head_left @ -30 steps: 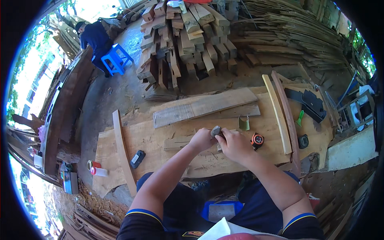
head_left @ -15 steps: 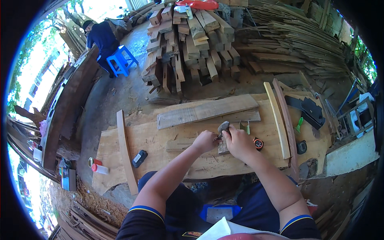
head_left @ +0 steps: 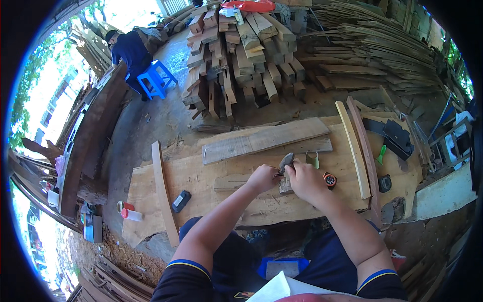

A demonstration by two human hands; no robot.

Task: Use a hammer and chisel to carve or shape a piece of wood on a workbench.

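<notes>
A broad wooden slab tabletop (head_left: 211, 199) carried a grey plank (head_left: 265, 140) at its far side, a curved strip (head_left: 162, 191) left, and a black phone (head_left: 181, 201) near.

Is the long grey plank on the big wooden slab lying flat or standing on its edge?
Lying flat. The grey plank shows its broad face upward and rests along the slab, beyond both hands.
</notes>
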